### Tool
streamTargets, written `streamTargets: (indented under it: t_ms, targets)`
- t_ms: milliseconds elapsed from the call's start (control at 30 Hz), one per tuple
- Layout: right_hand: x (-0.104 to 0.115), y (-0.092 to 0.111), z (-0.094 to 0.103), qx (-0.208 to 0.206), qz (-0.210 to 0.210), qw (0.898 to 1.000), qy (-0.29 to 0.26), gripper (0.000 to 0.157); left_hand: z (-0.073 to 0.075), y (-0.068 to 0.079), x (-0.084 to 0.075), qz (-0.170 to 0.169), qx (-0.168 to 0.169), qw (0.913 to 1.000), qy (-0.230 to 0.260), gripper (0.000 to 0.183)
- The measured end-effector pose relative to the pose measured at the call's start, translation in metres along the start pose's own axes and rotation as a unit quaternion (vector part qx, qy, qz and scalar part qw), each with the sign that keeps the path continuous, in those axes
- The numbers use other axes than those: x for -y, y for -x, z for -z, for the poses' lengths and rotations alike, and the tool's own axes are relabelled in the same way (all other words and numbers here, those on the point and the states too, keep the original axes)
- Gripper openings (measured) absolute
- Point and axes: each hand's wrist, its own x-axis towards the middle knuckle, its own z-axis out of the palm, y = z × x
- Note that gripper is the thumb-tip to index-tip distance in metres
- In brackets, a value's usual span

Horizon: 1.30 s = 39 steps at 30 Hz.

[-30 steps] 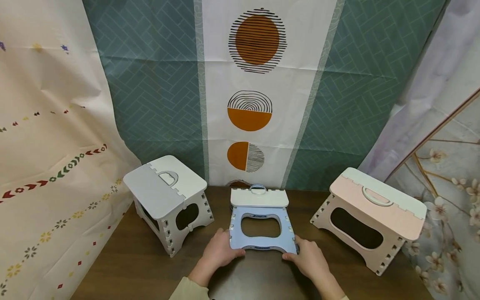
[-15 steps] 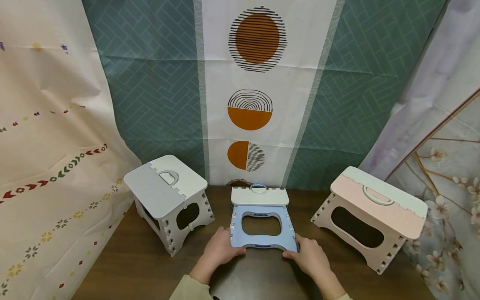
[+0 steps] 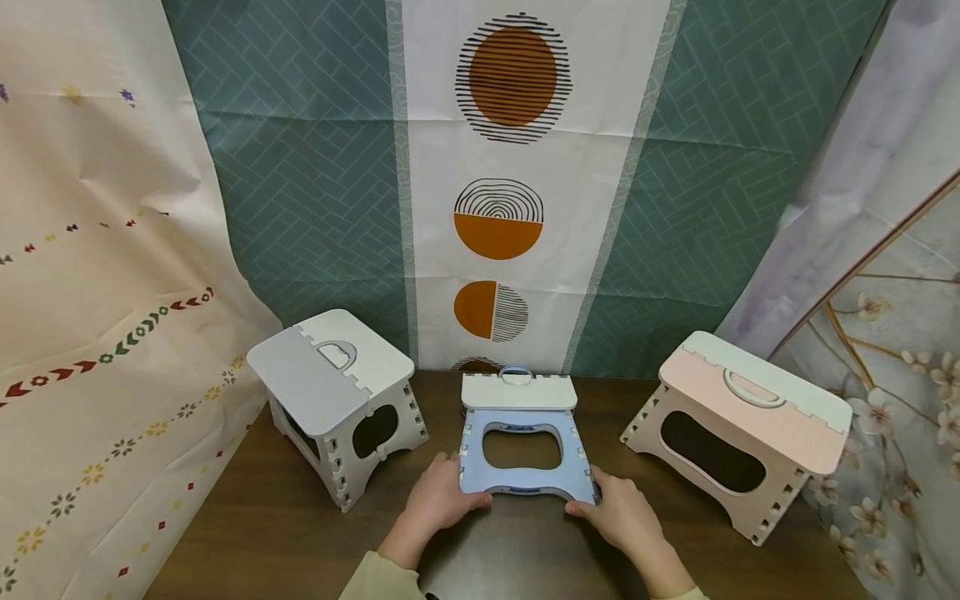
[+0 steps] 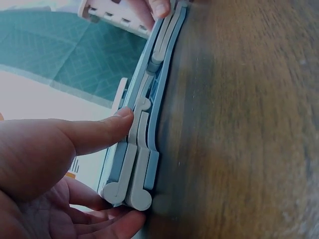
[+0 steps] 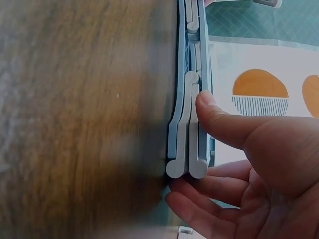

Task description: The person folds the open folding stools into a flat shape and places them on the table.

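Working near to far: bare strip of tabletop point(image 3: 517, 554) at the near side, a pale sleeve point(image 3: 382, 577) at the near left, then both hands. Left hand point(image 3: 442, 493) clamped on the near left corner of the blue folding stool point(image 3: 517, 481), thumb along its near edge, fingers curled round the side. Right hand point(image 3: 618, 510) mirrors it on the near right corner; right wrist view has the thumb against one face and fingers curled about the edge. Stool sits in the middle of the scene, between the hands, low over the tabletop; touching or slightly off it, can't tell. It's flat: both wrist views show the leg parts packed together, blue panel with its big opening nearer, white seat section point(image 3: 519, 395) farther, handle point(image 3: 516, 368) at the far edge. Progress, my read: grip done on both sides; stool not opened out, legs not spread. Whether flat is a start or an end state, these pictures don't settle, so what's left is unclear. Other two are set up on their legs, no hand on either: grey-and-white stool point(image 3: 307, 379) far left, pink-and-white stool point(image 3: 750, 408) far right, both well apart from the middle one. Farthest back, a green-and-white cloth point(image 3: 315, 183) with orange circles, flanked by a cream patterned cloth point(image 3: 97, 292) left and a floral cloth point(image 3: 885, 450) right.
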Motion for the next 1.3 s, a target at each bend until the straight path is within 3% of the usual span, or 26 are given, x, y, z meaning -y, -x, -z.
streamTargets:
  t_ms: [367,600,900,1300]
  targets:
    - [-0.004,0.003,0.003,0.014,-0.003,1.000,0.005,0.095,0.006,0.003,-0.008,0.033,0.001,0.9992,0.021,0.083]
    - [-0.007,0.007,0.005,0.014,-0.003,1.000,-0.007,0.092,0.006,0.005,-0.010,0.036,-0.013,0.9990,0.023,0.095]
    - [-0.010,0.019,0.009,0.000,0.001,0.999,-0.041,0.087,0.013,0.012,-0.013,0.026,-0.073,0.9964,0.035,0.083]
    - [-0.032,0.035,0.024,-0.042,-0.011,0.997,-0.061,0.079,0.015,0.011,-0.014,0.013,-0.078,0.9954,0.055,0.076]
